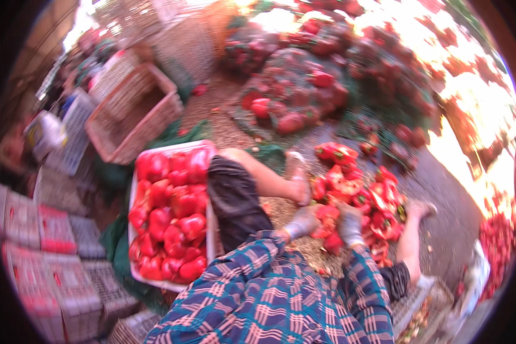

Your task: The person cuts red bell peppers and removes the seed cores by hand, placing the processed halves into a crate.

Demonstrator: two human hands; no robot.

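Note:
My left hand (301,223), in a greyish glove, is closed at the near edge of a pile of red peppers (389,192) on the ground. A red pepper (327,213) lies between it and my right hand (350,224), touching or nearly touching the left fingertips. My right hand, gloved too, is curled with its fingers down among the peppers. What either hand grips is blurred and hidden. Several peppers in the pile look cut open, with pale insides. At my left stands a white crate (133,195) filled with shiny whole-looking red peppers (178,206).
My bent legs flank the pile. An empty pinkish crate (116,150) tilts at the far left, and stacked crates (69,281) line the left side. Green net sacks of peppers (304,74) lie ahead. Yellowish bits (295,246) cover the ground near me. A grey crate (410,304) is at lower right.

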